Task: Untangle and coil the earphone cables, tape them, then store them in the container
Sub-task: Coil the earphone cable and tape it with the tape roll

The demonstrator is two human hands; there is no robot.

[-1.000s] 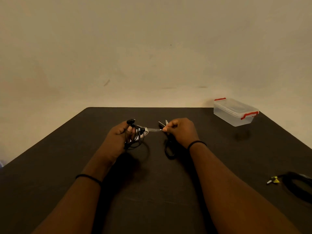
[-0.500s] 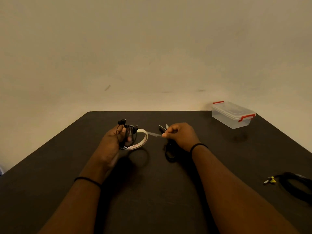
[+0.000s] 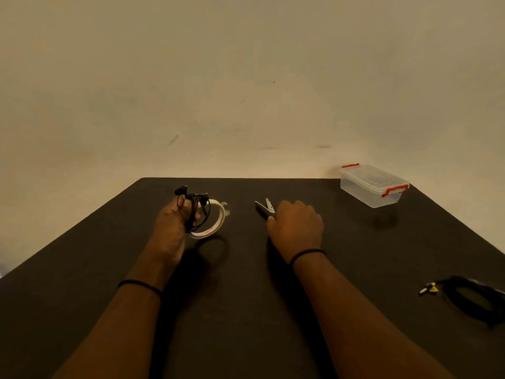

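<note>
The left hand [image 3: 170, 231] grips the coiled earphones [image 3: 194, 212] and tape roll [image 3: 211, 222] together; the right hand [image 3: 296, 227] grasps the scissors [image 3: 264, 207]. The coil could spring loose if that crowded grip slackens.

Plain indoor room: bare cream wall [image 3: 246, 77] behind dark table [image 3: 246, 310].

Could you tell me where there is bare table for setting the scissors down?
Bare table lies between the forearms, and between the right hand and the clear container. It is crowded around the left hand with earphones and tape roll, and by the black cable coil.
</note>
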